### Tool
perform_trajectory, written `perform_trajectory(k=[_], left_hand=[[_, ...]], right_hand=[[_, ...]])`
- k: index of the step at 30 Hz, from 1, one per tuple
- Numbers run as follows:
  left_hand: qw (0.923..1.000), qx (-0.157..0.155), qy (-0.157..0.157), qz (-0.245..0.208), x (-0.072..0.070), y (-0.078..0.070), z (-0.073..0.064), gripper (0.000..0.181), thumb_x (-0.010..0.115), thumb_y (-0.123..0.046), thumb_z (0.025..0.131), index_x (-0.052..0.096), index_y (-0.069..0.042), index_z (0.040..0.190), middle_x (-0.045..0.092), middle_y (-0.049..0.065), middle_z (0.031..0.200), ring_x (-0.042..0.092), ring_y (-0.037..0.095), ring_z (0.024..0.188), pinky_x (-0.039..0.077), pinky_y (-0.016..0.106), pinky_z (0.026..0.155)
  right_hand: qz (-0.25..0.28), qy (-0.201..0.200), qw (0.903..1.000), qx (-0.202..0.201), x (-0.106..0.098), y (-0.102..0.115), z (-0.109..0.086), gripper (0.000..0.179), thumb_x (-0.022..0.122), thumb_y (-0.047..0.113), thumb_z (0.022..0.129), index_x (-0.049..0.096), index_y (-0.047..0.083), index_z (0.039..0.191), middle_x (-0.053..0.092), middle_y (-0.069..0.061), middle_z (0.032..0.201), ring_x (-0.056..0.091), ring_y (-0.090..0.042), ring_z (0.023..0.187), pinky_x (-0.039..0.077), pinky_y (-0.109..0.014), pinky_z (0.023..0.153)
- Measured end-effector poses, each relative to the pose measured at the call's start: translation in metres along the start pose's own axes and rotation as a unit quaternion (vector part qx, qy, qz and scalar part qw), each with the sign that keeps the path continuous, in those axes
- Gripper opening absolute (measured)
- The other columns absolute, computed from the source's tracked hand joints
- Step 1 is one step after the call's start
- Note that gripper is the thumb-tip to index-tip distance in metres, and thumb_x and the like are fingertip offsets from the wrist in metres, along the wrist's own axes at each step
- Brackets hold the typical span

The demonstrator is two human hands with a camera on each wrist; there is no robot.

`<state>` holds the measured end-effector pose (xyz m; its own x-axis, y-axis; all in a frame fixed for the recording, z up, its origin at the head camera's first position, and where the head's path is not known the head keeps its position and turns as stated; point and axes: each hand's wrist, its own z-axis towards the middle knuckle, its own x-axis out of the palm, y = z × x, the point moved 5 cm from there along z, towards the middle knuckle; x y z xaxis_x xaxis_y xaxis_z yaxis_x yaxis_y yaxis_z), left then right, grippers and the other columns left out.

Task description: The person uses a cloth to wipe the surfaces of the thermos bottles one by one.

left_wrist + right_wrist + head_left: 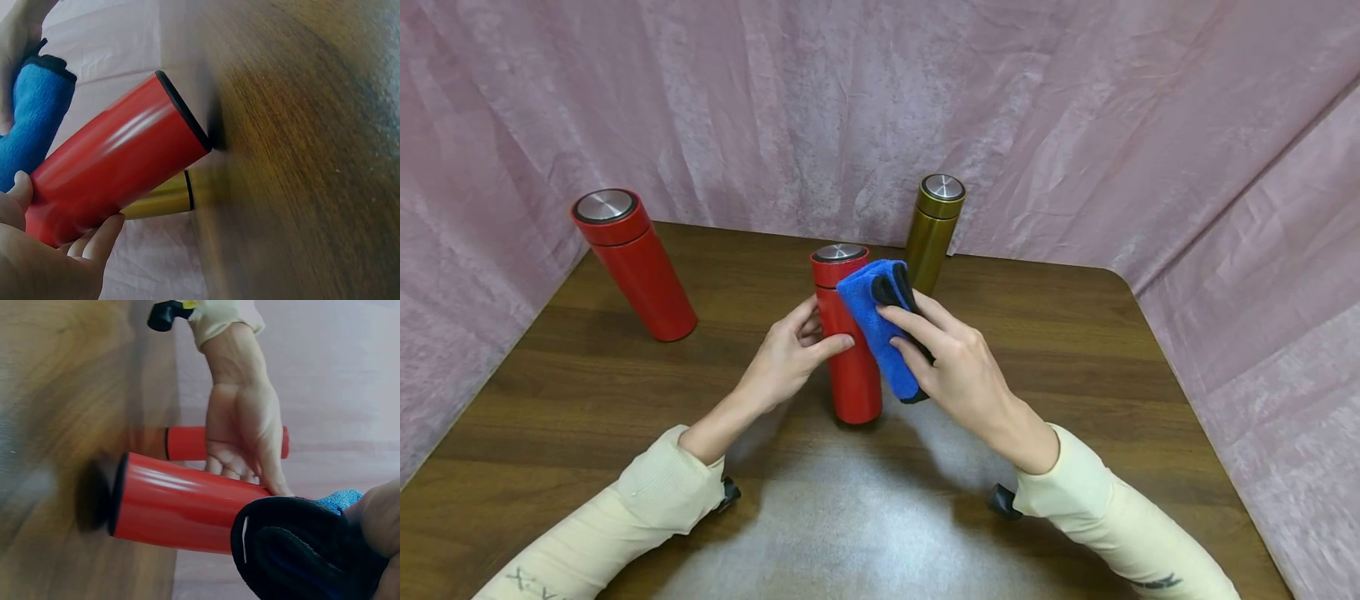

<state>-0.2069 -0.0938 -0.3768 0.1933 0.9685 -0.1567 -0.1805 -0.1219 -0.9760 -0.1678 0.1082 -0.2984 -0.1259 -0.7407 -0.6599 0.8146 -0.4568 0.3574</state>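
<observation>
My left hand (784, 360) grips a red thermos flask (854, 385) with a silver-topped lid, thumb on the near side and fingers behind. The flask leans a little; in the left wrist view its black base rim is at or just over the tabletop, and I cannot tell whether it touches. In my right hand (962, 371) is a folded blue cloth (40, 109) with black edging, held against the flask's right side just below the lid. The cloth covers part of the flask. From the right wrist, the cloth's black folded end (294, 544) hides the flask's upper part.
Another red thermos flask (646, 282) stands at the back left of the wooden table (1060, 367). Behind the cloth, a gold thermos flask (931, 242) stands near the back edge, its lower part hidden. Pink curtains (820, 108) hang around the table.
</observation>
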Motion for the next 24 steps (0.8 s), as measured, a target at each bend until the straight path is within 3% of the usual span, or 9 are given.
perform_trajectory(k=[8, 24], left_hand=[[1.0000, 0.001, -0.009, -0.003, -0.002, 0.004, 0.000, 0.065, 0.075, -0.008, 0.096, 0.046, -0.006, 0.154, 0.065, 0.020, 0.135, 0.067, 0.035, 0.118, 0.055, 0.043, 0.100], [0.9995, -0.007, -0.030, 0.004, -0.005, 0.007, 0.001, 0.065, 0.077, -0.012, 0.095, 0.047, -0.006, 0.153, 0.066, 0.020, 0.133, 0.068, 0.034, 0.116, 0.056, 0.042, 0.100]], right_hand=[[-0.027, 0.062, 0.9976, 0.015, 0.010, -0.004, -0.016, 0.041, 0.078, 0.000, 0.091, 0.070, 0.006, 0.130, 0.062, -0.015, 0.138, 0.069, -0.031, 0.115, 0.061, -0.043, 0.090], [-0.071, 0.180, 0.9795, 0.058, 0.023, -0.009, -0.056, 0.041, 0.078, 0.000, 0.090, 0.071, 0.010, 0.129, 0.065, -0.012, 0.131, 0.073, -0.024, 0.094, 0.064, -0.038, 0.076]])
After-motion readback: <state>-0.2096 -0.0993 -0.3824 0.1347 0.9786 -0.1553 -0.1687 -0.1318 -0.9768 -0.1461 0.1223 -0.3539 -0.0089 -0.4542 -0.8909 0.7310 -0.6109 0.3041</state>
